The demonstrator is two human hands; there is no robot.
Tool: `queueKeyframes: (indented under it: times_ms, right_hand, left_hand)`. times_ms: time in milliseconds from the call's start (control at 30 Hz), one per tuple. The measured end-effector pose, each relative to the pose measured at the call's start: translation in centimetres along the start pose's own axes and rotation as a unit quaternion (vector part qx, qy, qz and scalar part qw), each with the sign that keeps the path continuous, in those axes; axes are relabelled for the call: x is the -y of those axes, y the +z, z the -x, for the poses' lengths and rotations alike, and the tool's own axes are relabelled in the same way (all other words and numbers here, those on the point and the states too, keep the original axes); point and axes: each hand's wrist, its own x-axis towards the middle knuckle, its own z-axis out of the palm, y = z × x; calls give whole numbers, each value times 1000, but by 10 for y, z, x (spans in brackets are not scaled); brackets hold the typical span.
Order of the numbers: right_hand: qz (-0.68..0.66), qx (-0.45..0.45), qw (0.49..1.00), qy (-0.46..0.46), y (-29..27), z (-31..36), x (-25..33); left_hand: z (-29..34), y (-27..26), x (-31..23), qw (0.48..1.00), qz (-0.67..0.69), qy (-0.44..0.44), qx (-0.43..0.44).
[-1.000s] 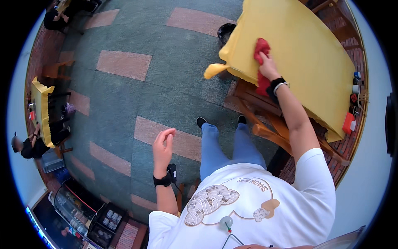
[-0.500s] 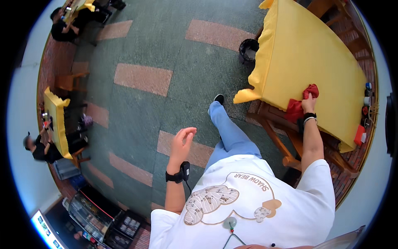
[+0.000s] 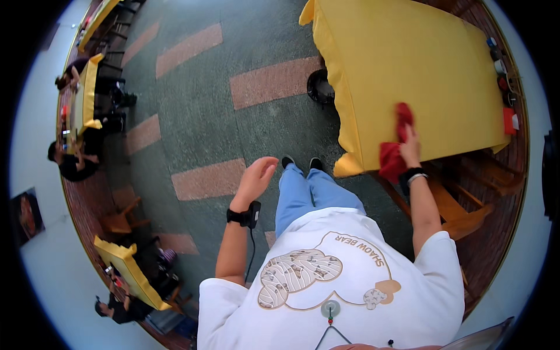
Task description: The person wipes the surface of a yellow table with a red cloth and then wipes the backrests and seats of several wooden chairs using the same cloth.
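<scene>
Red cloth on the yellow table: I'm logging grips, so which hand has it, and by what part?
The right hand presses the red cloth at its middle; the left hand is empty.

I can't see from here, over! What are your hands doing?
Right hand pressing red cloth on yellow table, near its edge. Left hand open, empty, in the air. Small items at far edge, clear of cloth.

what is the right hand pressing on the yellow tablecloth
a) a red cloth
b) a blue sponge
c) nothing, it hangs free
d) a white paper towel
a: the right hand lies on a red cloth near the edge of the yellow tablecloth, while the left hand is open in the air.
</scene>
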Motion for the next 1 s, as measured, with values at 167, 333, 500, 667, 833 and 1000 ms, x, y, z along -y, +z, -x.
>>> queueKeyframes:
  times_ms: [167, 333, 500, 667, 833, 1000]
  right_hand:
    - [86, -60, 965, 240, 8, -44, -90]
    - [51, -146, 981, 121, 38, -121, 97]
    - [-37, -69, 993, 91, 54, -132, 230]
    - [-31, -109, 964, 241, 19, -108, 171]
    - [-23, -176, 858, 482, -8, -117, 45]
    - [46, -237, 872, 425, -26, -211, -38]
  left_hand:
    - [-67, -23, 33, 994, 73, -49, 72]
    - [-197, -60, 32, 988, -10, 5, 154]
    - [-360, -61, -6, 931, -224, 156, 243]
    - [-505, -12, -95, 893, -253, 300, 220]
    - [-586, 53, -138, 879, -315, 330, 138]
    - [-653, 113, -167, 872, -395, 287, 37]
